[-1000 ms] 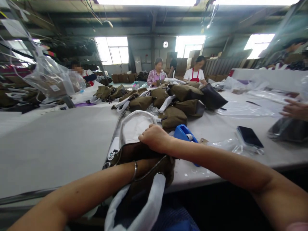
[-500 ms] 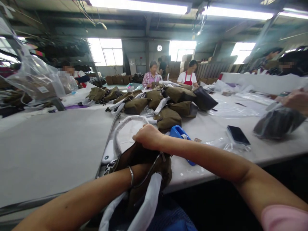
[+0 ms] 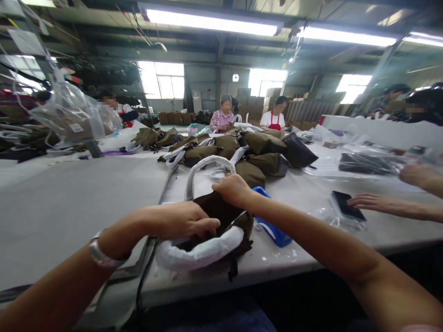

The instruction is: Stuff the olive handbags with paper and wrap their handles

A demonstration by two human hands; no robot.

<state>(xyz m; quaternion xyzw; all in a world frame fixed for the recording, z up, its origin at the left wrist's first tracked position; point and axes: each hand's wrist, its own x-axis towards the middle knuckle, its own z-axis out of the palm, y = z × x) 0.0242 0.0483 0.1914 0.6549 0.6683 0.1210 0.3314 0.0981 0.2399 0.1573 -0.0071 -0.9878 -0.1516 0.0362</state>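
An olive-brown handbag (image 3: 215, 206) is set at the near edge of the surface (image 3: 104, 198), its far rim grasped in the grip of the right hand (image 3: 233, 190). The space beyond is taken up by heaped similar handbags (image 3: 265, 143); to the right, a blue tape dispenser (image 3: 275, 234) is partly covered by the right forearm, and a smartphone (image 3: 341, 199) by a co-worker's hand (image 3: 375, 203). Some fingertips of the left hand (image 3: 188, 219) are lost in the bag's mouth (whether anything is clasped there cannot be told). The surface is pale; the room is lit by strip lights (image 3: 214, 22) and windows (image 3: 169, 80).
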